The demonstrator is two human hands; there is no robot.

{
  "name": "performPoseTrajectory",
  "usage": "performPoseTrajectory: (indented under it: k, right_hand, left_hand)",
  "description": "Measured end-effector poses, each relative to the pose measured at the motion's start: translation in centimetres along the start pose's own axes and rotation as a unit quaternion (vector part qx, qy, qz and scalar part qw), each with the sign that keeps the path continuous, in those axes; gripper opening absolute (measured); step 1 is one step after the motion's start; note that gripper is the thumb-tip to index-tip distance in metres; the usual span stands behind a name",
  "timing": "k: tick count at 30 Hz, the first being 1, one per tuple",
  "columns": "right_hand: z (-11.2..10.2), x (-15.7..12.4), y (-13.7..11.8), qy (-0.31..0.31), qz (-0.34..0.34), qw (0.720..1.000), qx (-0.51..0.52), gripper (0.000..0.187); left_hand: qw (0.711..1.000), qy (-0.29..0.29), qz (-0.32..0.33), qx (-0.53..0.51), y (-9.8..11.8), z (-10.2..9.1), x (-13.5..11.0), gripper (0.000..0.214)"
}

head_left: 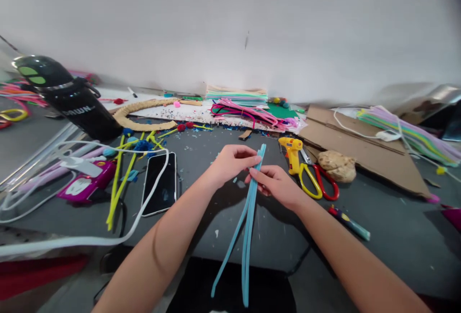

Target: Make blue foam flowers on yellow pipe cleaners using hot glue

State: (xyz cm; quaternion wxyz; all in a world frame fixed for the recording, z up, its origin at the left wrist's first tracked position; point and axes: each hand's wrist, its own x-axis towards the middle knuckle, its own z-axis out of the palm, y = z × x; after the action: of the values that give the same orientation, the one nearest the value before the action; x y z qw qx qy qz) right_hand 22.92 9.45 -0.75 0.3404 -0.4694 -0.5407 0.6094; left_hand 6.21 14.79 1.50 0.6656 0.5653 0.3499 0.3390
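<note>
A small bundle of light blue pipe cleaners [248, 226] hangs upright between my hands, its top ends gathered and its lower ends spread apart near the table's front edge. My left hand [236, 162] pinches the bundle close to the top from the left. Just below, my right hand [273, 184] grips it from the right, thumb on the front; some of its fingers are hidden behind. To the right of my hands lie a yellow hot glue gun [292, 152] and scissors [319, 178] with yellow and red handles.
Leftward are a phone [160, 183], yellow pipe cleaners [117, 188], a purple glue gun [84, 181], a white cable [144, 207] and a tilted black bottle [75, 102]. Behind lie pipe cleaner bundles [237, 94] and a beige ring [144, 111]. Cardboard [374, 154] and a utility knife [349, 222] lie rightward.
</note>
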Motion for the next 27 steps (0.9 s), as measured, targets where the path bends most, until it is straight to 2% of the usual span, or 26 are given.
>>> performPoseTrajectory:
  k: [5,12,18,27]
  right_hand:
    - [0.23,-0.12,-0.23,0.002,-0.008,0.998,-0.055,0.049]
    - [0.37,-0.13,-0.04,-0.011,-0.008,0.997,-0.074,0.051]
    - [0.35,-0.22,-0.28,-0.013,-0.005,0.996,-0.083,0.052]
    - [0.17,-0.51,-0.58,-0.033,-0.003,0.995,-0.093,0.057]
  left_hand:
    - [0.998,0.061,0.031,-0.012,-0.14,-0.36,0.26,0.03]
    - [1.0,0.019,0.009,0.005,-0.02,-0.36,-0.02,0.036]
    - [0.998,0.056,0.001,0.007,0.03,-0.17,-0.15,0.034]
    - [0.998,0.068,0.004,-0.01,-0.46,-0.12,-0.01,0.041]
